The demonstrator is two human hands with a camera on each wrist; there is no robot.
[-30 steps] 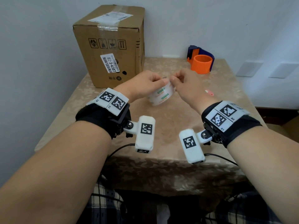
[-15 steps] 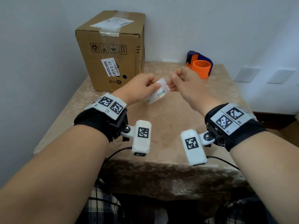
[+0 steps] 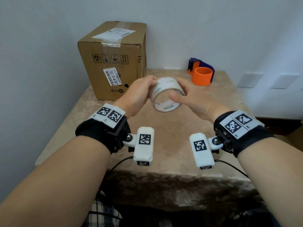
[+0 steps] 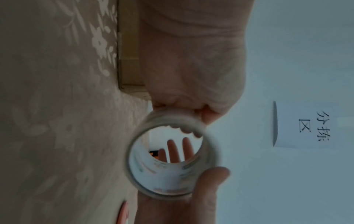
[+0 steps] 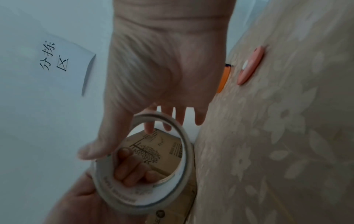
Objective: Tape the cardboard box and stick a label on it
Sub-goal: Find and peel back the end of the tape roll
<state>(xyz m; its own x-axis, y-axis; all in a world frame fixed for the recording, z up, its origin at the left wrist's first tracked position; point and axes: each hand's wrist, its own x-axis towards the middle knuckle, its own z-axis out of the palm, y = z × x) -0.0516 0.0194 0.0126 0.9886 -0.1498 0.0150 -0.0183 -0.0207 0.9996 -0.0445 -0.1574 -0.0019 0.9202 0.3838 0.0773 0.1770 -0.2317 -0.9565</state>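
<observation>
While our left hand (image 3: 137, 94) grips the tape roll (image 3: 167, 84), only the right wrist view shows its fingers (image 5: 130, 169) hooked inside; our right hand (image 3: 193, 100) lies straight-fingered, thumb on rim.

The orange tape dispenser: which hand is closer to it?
Right. The right hand is just in front of the orange tape dispenser; the left hand is farther left, beyond the tape roll.
</observation>
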